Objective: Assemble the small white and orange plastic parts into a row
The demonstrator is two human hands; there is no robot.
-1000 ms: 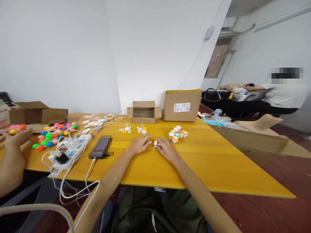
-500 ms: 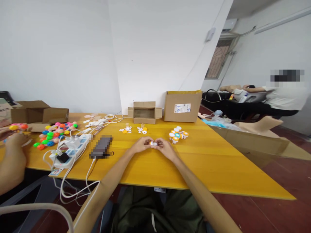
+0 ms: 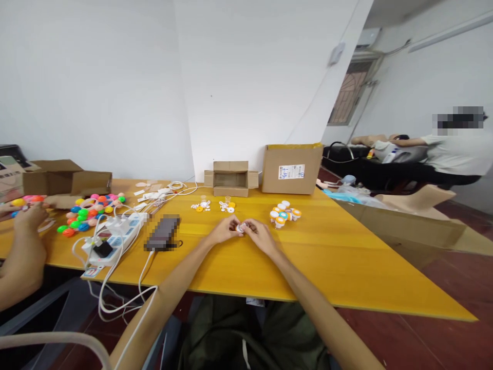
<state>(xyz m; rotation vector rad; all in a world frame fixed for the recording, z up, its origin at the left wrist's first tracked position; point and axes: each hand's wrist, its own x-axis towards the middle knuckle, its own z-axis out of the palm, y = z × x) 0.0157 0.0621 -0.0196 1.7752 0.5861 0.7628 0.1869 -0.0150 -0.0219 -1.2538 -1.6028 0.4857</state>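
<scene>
Between my fingers, just above the yellow wooden table (image 3: 327, 267), is a small white plastic piece (image 3: 241, 227), mostly covered by the fingertips. My left hand (image 3: 225, 230) is closed on its left side. From the right, my right hand (image 3: 259, 233) pinches the same piece. Beyond them lie two little groups of loose white and orange parts (image 3: 200, 206), with small clear cups (image 3: 228, 199) beside them. To the right of my hands sits a cluster of round white, orange and teal plastic pieces (image 3: 284, 213).
An open small carton (image 3: 231, 191) and a taller labelled cardboard box (image 3: 290, 182) stand at the wall. Left are a phone (image 3: 164, 234), a power strip (image 3: 115, 241) with tangled cables and colourful balls (image 3: 82, 216). A co-worker's hand (image 3: 29, 216) works at far left; another person sits at right.
The small piece has been turned between my fingers and is now more covered. My right fingertips have shifted slightly left over it. The view has shifted slightly.
</scene>
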